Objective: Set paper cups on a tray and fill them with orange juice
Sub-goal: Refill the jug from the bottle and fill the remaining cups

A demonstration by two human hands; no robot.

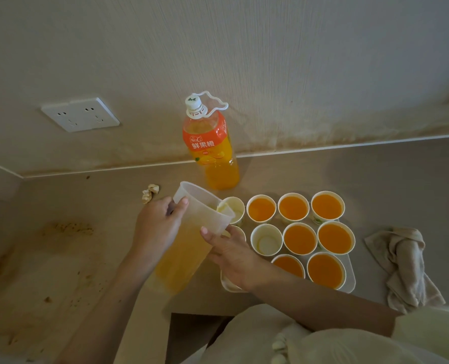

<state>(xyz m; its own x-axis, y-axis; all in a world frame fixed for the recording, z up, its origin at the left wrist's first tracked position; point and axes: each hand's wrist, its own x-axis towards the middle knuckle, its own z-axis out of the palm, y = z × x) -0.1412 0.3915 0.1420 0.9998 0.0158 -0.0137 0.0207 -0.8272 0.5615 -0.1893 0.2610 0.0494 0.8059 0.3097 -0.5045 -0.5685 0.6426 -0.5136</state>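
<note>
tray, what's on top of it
Seven cups of juice and two empty cups show. The jug and right hand cover the tray's left part; cups there can't be counted.

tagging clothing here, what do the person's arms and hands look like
Both forearms are bare: no watch, bracelet or gloves. No rings show on the left hand or right hand; thumbnails look short and unpainted. A pale cream sleeve covers the right upper arm; the left arm is bare to the frame edge.
</note>
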